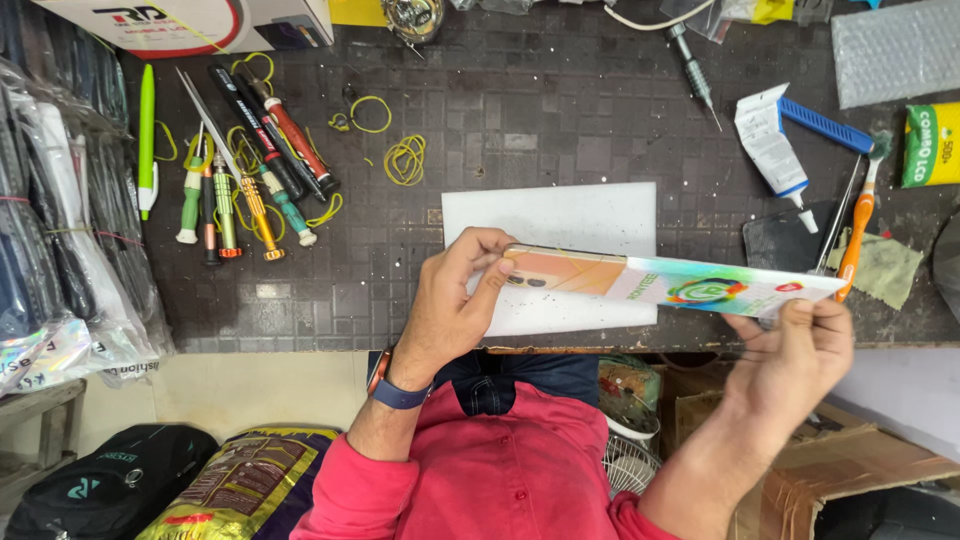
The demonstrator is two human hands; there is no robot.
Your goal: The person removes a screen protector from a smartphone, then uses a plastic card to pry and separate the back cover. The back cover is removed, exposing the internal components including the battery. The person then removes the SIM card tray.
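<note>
Head view: phone [565,270] held above white mat [600,215] on table [500,90], long axis left-right, left hand [455,300] gripping its end, right hand [800,350] pinching the iridescent film [735,290] peeling off rightward.

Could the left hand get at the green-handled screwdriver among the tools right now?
Probably not at once: the left hand grips the phone, though bare mat lies between it and the green-handled screwdriver. The right hand pinches the shiny packet.

White board [560,215] partly hidden by phone [560,270] — cardboard box [190,20] cut off at top edge.
</note>
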